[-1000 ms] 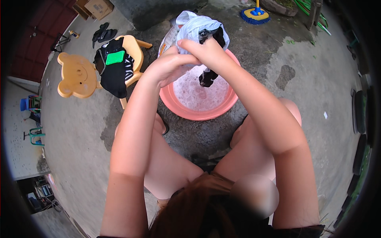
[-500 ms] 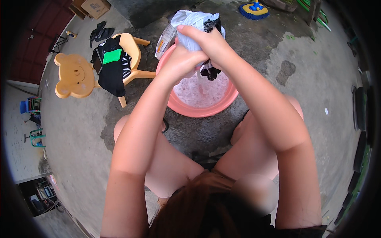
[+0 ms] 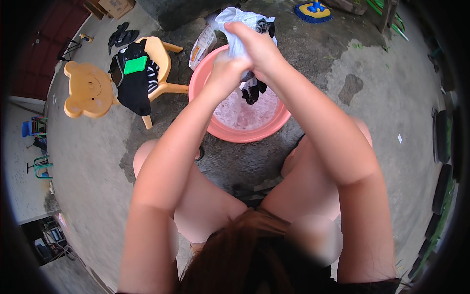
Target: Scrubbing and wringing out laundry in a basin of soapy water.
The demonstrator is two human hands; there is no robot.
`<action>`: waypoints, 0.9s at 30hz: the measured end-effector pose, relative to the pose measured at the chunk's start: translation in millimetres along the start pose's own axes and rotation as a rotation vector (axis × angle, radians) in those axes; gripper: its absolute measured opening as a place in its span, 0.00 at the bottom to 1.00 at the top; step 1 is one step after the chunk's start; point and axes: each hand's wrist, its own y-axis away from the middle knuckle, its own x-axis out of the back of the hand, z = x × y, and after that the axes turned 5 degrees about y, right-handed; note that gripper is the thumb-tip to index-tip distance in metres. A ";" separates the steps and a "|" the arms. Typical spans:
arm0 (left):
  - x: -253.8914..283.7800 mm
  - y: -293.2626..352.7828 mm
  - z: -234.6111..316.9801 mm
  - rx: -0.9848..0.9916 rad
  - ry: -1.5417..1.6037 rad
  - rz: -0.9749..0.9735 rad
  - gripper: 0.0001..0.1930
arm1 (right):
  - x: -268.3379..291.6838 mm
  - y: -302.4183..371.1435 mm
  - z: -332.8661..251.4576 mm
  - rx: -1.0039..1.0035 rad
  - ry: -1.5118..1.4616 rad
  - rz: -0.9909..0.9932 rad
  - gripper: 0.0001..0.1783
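Observation:
Both my hands grip a wet white cloth with black parts (image 3: 236, 43), bunched up above a round pink basin (image 3: 245, 136). My left hand (image 3: 229, 71) is closed round its lower part. Just above and to the right, my right hand (image 3: 257, 48) wraps round the upper part, its thumb lying along the white fabric. A dark end of the cloth dangles below my hands over the foamy water (image 3: 237, 116) in the basin. Where the fingers curl underneath, they are mostly hidden.
Left of the basin stands a yellow chair (image 3: 164, 54) with a bear-shaped backrest, bearing black clothes (image 3: 131, 93) and a green rectangular object (image 3: 135, 65). A white printed bag (image 3: 202, 46) touches the basin's far left. Dark sandals (image 3: 122, 37) and a blue-yellow mop head (image 3: 313, 12) lie farther off.
The dark end of the cloth hangs slightly lower beneath my hands, and the white part looks more stretched. Both hands keep their hold. The whole view has shifted a little.

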 end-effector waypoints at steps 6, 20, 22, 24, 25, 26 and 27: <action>17.1 -2.5 11.5 0.222 0.167 -0.240 0.20 | 3.7 -3.2 -3.3 -0.058 0.151 -0.030 0.15; 42.5 -8.7 -13.7 0.069 -0.509 -0.070 0.42 | 19.3 1.9 -53.1 -0.151 0.366 -0.484 0.21; 36.6 -16.2 -26.7 -0.001 -0.407 -0.102 0.36 | 19.2 3.9 -51.6 -0.184 0.319 -0.553 0.17; 29.4 -31.3 -37.3 0.072 -0.476 -0.150 0.21 | 18.2 8.5 -50.7 -0.242 0.253 -0.652 0.16; 24.8 -24.6 -25.1 0.070 -0.464 -0.155 0.21 | 20.5 14.7 -53.1 -0.249 0.263 -0.645 0.16; 22.0 -15.9 -13.2 0.018 -0.298 -0.223 0.25 | 21.6 22.0 -56.6 -0.252 0.344 -0.632 0.16; 21.4 -7.6 -1.0 -0.035 -0.139 -0.281 0.29 | 20.1 26.5 -61.1 -0.248 0.423 -0.629 0.19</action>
